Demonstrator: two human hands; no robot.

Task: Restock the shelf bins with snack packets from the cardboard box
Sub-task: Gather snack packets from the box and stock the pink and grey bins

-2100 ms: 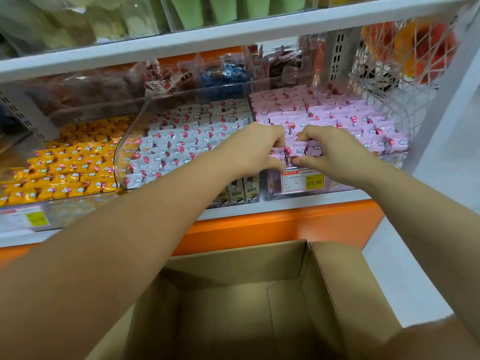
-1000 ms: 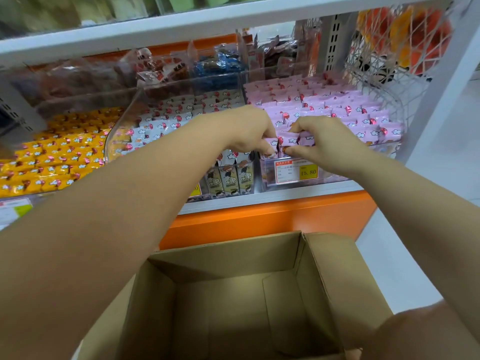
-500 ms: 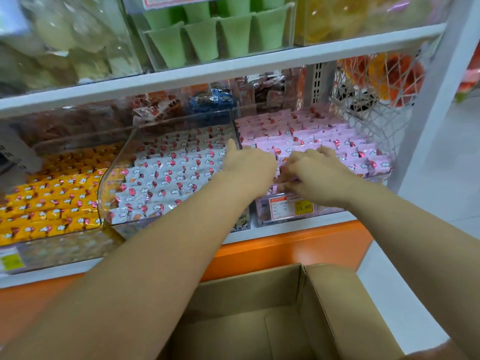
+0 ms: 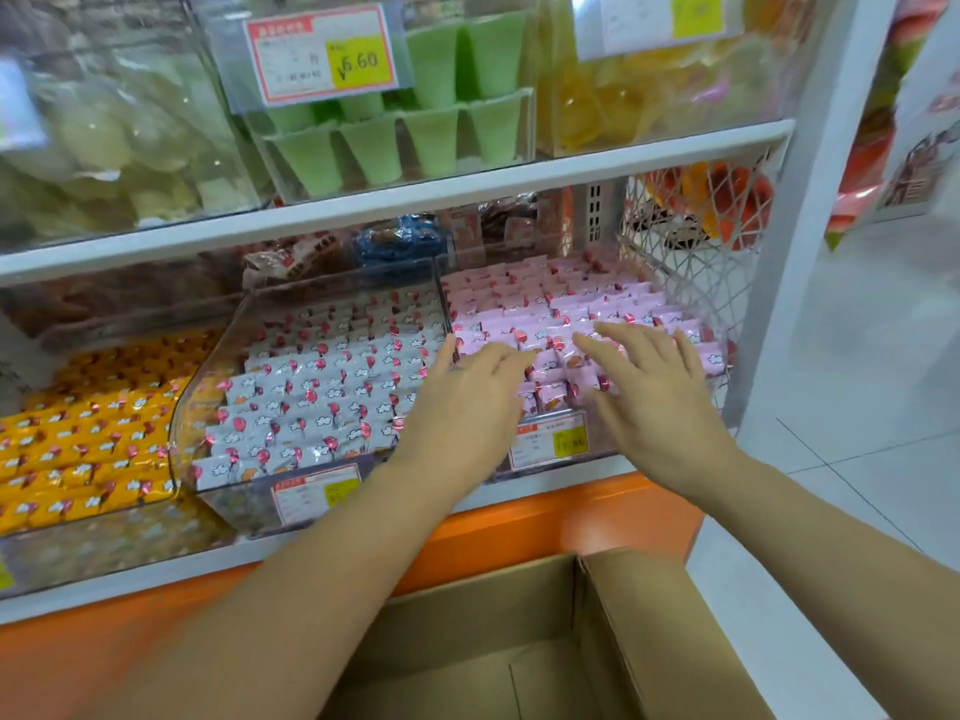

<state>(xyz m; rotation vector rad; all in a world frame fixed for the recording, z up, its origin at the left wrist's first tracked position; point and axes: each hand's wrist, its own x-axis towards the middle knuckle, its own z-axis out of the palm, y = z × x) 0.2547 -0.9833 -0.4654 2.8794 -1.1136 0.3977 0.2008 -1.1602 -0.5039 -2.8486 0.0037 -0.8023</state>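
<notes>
Near done, by the look: pink bin [image 4: 605,459] at right packed with rows of packets [image 4: 597,298]; white bin [image 4: 208,407] and yellow bin [image 4: 104,543] full too. Visible part of box [image 4: 649,631], near and below, shows no packets. Remaining: maybe a last tidy. Left hand [image 4: 467,392] and right hand [image 4: 654,402] flat, fingers spread, holding nothing, over near rows of pink bin; contact unclear. Versus 2 s ago: then pinching packets at near edge, now released.

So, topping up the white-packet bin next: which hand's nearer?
Left. Left hand beside the white-packet bin, at its right wall; right hand over the pink packets.
</notes>
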